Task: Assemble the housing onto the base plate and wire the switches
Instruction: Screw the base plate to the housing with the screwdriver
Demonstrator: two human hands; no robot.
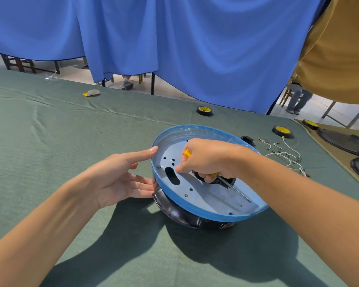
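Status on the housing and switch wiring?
Done: blue-rimmed housing sits on the black base; one screw is in by the oval slot. In hand: right hand holds the yellow screwdriver inside; left hand steadies the rim. Left: several holes still open, and the white wires lie loose on the cloth.

1. The table cloth (71, 141) is plain dull green.
2. The housing (211, 214), in the middle of that cloth, has a light blue rim band and a pale silver-grey inside dotted with dark holes.
3. The base (174, 214) under the housing is glossy black.
4. The screwdriver (232, 188) over the housing has a yellow handle and a bare steel shaft.
5. The tape rolls (204, 110) beyond the housing are black with yellow cores.
6. The wires (288, 156) right of the housing are white.
7. The curtain (195, 48) behind is solid blue.
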